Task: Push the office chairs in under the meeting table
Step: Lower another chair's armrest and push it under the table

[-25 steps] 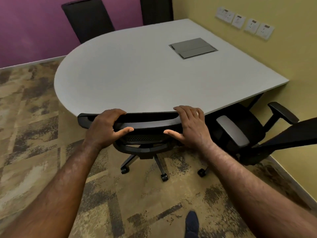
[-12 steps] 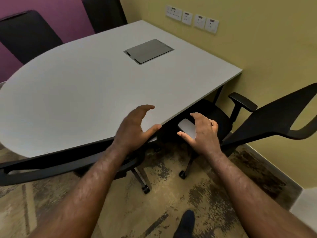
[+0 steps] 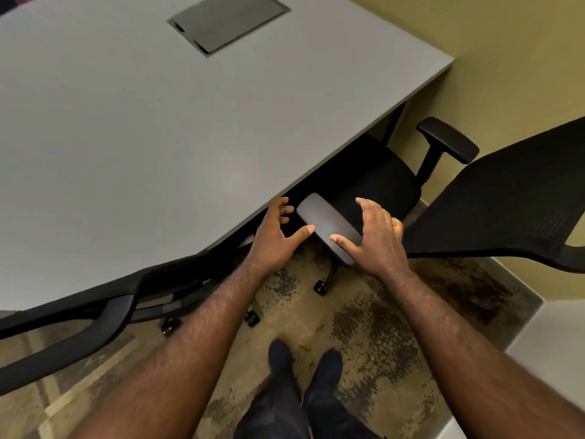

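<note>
Head view, looking down over the near edge of the meeting table, taken as the landmark.

Grey tabletop; rectangular grey hatch plate set flush in its far part.

First office chair: pushed in at the table's near-left edge, backrest top rail running along and just outside the edge, seat hidden beneath the top. Castors visible on the carpet below the edge.

Second office chair: at the table's near-right corner, standing out from it. Seat partly under the edge; mesh backrest reaching away from the table toward the right. Near armrest, grey pad, just outside the table edge; far armrest beyond the seat, close to the yellow wall.

Left hand: just beside the table edge, fingers spread and open, thumb extended toward the near armrest pad. Holding nothing; contact with the edge not determinable.

Right hand: over the outer side of the near armrest, fingers spread and open, thumb pointing across the pad. Not closed on anything; contact with the pad not determinable.

Two feet in dark footwear on the carpet, on the near side of the table, between the two chairs.
</note>
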